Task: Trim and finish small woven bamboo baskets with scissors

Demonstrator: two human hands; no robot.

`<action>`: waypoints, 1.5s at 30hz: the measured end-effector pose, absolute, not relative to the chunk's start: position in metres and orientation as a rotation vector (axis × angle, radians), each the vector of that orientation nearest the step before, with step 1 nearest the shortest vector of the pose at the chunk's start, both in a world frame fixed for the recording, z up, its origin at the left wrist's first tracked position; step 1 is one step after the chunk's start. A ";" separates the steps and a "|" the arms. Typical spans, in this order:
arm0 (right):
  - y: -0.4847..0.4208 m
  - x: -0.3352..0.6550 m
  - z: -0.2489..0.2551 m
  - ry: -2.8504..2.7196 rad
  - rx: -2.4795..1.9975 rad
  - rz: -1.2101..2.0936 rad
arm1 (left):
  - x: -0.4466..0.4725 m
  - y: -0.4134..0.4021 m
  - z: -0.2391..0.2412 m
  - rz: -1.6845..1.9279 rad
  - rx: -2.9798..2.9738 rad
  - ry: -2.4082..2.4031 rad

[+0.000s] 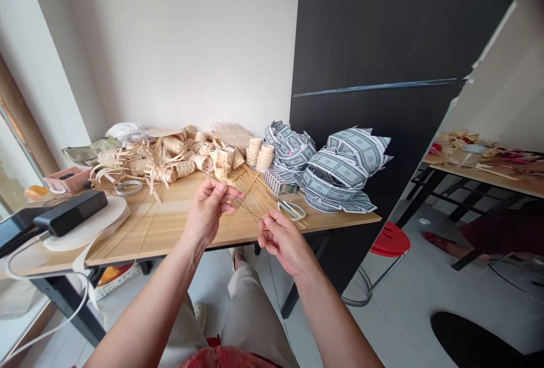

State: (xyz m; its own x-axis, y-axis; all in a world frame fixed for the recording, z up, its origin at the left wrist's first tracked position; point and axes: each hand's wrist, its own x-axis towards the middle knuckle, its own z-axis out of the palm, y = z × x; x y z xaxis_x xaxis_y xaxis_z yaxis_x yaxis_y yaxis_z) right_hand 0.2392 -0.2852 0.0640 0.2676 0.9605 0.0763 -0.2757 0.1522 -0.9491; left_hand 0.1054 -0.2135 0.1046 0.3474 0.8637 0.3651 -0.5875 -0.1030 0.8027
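Observation:
A thin dark thread (250, 212) runs between my two hands above the front edge of the wooden table. My left hand (208, 205) pinches one part of it between thumb and fingers, and a small bit that I cannot make out shows above the fingertips. Lower and to the right, my right hand (281, 236) pinches the thread too, with its fingers curled in. A thin dark line hangs below this hand toward the floor. Just beyond my hands lie thin bamboo strips (250, 184) and a pair of scissors (292, 209) with pale handles.
Woven bamboo cylinders (185, 168) crowd the table's back, beside stacks of patterned folded pieces (340, 170). Leftward are a tape roll (128, 188), a pink basket (68, 179) and a black device (71, 212) on a white roll. A black partition (361, 34) stands right, near a red stool (391, 239).

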 end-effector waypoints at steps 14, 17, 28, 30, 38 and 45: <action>-0.296 0.296 0.028 -0.788 -1.327 0.526 | 0.113 -0.217 0.126 1.150 1.167 0.214; -0.307 0.318 0.004 -0.703 -1.423 0.497 | 0.113 -0.214 0.133 1.128 1.171 0.244; -0.347 0.379 -0.088 -0.298 -1.764 0.595 | 0.119 -0.206 0.160 1.101 1.228 0.290; -0.352 0.382 -0.103 -0.243 -1.789 0.645 | 0.121 -0.205 0.162 1.098 1.233 0.292; -0.361 0.378 -0.139 -0.144 -1.839 0.794 | 0.126 -0.202 0.171 1.094 1.268 0.286; -0.358 0.360 -0.164 -0.176 -1.868 0.935 | 0.127 -0.199 0.172 1.067 1.301 0.301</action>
